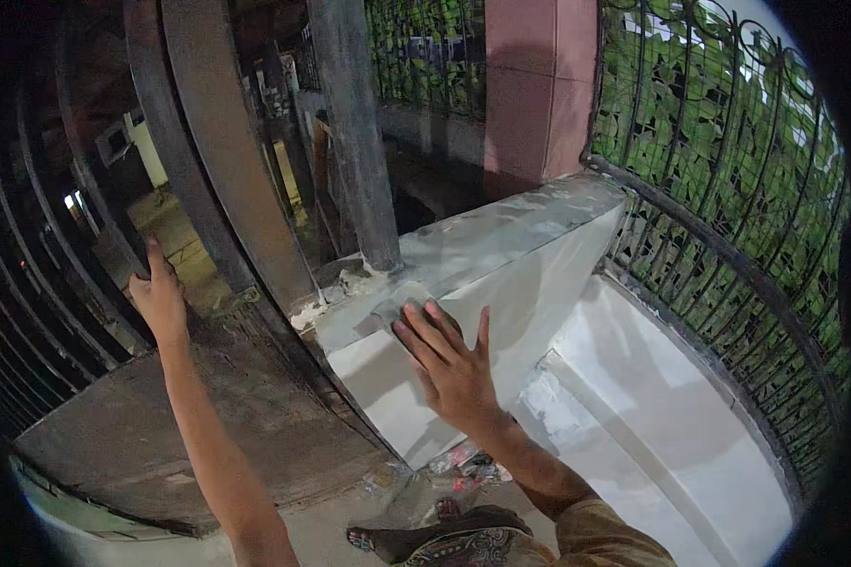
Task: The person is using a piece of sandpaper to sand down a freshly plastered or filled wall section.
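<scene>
My left hand point(161, 300) is raised at a dark metal gate bar point(113, 222). Its fingers curl against the bar, with one finger pointing up; part of the grip is hidden. My right hand point(452, 367) lies with fingers spread on the upper edge of a low white-grey wall point(501, 302). Under and beside its fingertips is a greyish patch point(376, 319); I cannot tell whether it is a thin sheet or wet filler. Crumbly white material point(355, 281) surrounds the foot of a round grey post point(357, 142) standing on the wall.
A broad brown gate post point(222, 123) rises left of the wall, above a brown lower panel point(189, 416). A pink pillar point(539, 94) stands at the wall's far end. Black railing point(719, 227) with greenery curves along the right. Litter point(468, 463) lies by my sandalled feet.
</scene>
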`<state>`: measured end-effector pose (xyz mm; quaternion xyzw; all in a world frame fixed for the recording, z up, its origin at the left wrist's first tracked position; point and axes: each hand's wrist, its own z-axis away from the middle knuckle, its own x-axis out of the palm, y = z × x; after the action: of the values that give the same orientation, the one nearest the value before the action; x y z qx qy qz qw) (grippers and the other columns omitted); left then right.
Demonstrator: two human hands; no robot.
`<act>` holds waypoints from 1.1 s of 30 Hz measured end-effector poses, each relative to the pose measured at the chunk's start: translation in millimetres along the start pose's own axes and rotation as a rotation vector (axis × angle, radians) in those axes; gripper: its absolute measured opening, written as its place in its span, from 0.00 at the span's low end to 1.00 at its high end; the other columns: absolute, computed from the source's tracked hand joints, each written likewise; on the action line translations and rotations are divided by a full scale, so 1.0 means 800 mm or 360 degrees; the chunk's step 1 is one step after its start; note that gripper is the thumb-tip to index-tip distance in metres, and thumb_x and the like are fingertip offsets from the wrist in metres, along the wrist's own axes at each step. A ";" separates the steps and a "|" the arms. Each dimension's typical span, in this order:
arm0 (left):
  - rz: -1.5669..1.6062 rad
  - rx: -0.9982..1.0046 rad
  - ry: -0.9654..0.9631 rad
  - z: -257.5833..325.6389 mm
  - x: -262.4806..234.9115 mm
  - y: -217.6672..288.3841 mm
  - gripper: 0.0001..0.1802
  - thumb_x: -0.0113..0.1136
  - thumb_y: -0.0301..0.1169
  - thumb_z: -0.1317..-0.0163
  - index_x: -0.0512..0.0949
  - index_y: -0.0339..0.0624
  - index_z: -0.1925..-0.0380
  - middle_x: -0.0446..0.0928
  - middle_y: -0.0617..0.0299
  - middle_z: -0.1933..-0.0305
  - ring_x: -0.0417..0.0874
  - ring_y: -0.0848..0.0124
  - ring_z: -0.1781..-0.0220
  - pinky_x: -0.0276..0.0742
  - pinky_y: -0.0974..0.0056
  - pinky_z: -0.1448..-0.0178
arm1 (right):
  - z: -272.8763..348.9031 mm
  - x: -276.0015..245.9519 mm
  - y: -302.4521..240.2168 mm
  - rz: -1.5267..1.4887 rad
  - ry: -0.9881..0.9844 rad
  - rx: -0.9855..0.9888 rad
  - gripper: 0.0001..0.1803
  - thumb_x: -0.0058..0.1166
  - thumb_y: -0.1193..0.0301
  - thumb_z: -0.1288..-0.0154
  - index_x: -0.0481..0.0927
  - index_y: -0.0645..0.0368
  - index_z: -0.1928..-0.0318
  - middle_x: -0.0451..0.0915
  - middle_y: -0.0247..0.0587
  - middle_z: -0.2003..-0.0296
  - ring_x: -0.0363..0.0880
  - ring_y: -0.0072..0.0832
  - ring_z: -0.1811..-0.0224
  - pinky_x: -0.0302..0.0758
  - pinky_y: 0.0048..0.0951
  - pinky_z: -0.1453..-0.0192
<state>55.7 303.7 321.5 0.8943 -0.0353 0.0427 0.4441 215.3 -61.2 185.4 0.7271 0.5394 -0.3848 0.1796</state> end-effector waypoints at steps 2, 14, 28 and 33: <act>0.0028 0.0016 -0.0032 0.000 -0.002 -0.003 0.27 0.64 0.52 0.27 0.66 0.49 0.77 0.64 0.70 0.82 0.62 0.79 0.81 0.60 0.66 0.75 | 0.000 -0.005 0.014 0.0037 0.0014 0.0012 0.33 0.53 0.69 0.27 0.67 0.44 0.22 0.58 0.29 0.19 0.54 0.32 0.16 0.28 0.77 0.20; 0.0009 0.0009 -0.0032 -0.012 -0.004 -0.012 0.28 0.64 0.52 0.27 0.66 0.49 0.78 0.65 0.70 0.81 0.62 0.78 0.81 0.64 0.66 0.70 | -0.005 -0.036 0.185 0.0240 0.0450 0.0482 0.26 0.47 0.72 0.21 0.71 0.44 0.26 0.66 0.31 0.22 0.62 0.32 0.19 0.26 0.72 0.18; 0.0052 0.0043 -0.0012 -0.006 0.002 -0.010 0.27 0.66 0.53 0.29 0.67 0.48 0.74 0.63 0.71 0.81 0.62 0.79 0.80 0.58 0.67 0.74 | -0.012 -0.010 0.022 0.0120 0.0218 0.0255 0.31 0.54 0.68 0.27 0.70 0.47 0.25 0.62 0.32 0.21 0.56 0.37 0.17 0.30 0.78 0.19; 0.0052 0.0019 -0.0100 -0.012 -0.003 -0.019 0.26 0.66 0.52 0.28 0.67 0.48 0.72 0.64 0.71 0.79 0.62 0.80 0.79 0.57 0.66 0.74 | -0.006 -0.005 -0.007 -0.0003 0.0042 -0.0008 0.31 0.55 0.67 0.27 0.69 0.45 0.24 0.57 0.29 0.19 0.50 0.34 0.15 0.31 0.81 0.21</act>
<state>54.3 320.6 315.4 0.8972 -0.0635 0.0220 0.4365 211.9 -58.6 192.5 0.7312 0.5434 -0.3738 0.1740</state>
